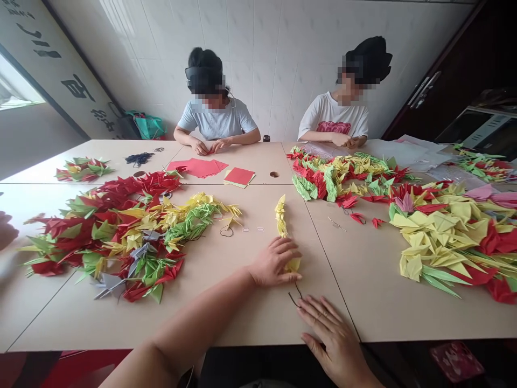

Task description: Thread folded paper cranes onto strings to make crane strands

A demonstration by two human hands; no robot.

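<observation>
A strand of folded yellow paper cranes (280,210) lies lengthwise on the table in front of me. My left hand (278,262) is closed over its near part, with yellow paper showing between the thumb and fingers. From under that hand a thin dark cord (298,292) runs toward me. Flat on the tabletop, near the cord's end, rests my right hand (329,334), its fingers stretched out and nothing in it. To the left spreads a large heap of red, green, yellow and grey paper cranes (133,231). A small yellow crane with a cord loop (231,222) lies beside that heap.
More crane heaps (444,231) cover the right side. Red paper sheets (197,167) and a square paper stack (239,177) lie before one co-worker (218,116); another person (343,116) sits farther right. Dark cords (139,158) lie at the back left. Part of someone's hand (6,229) shows at the left edge.
</observation>
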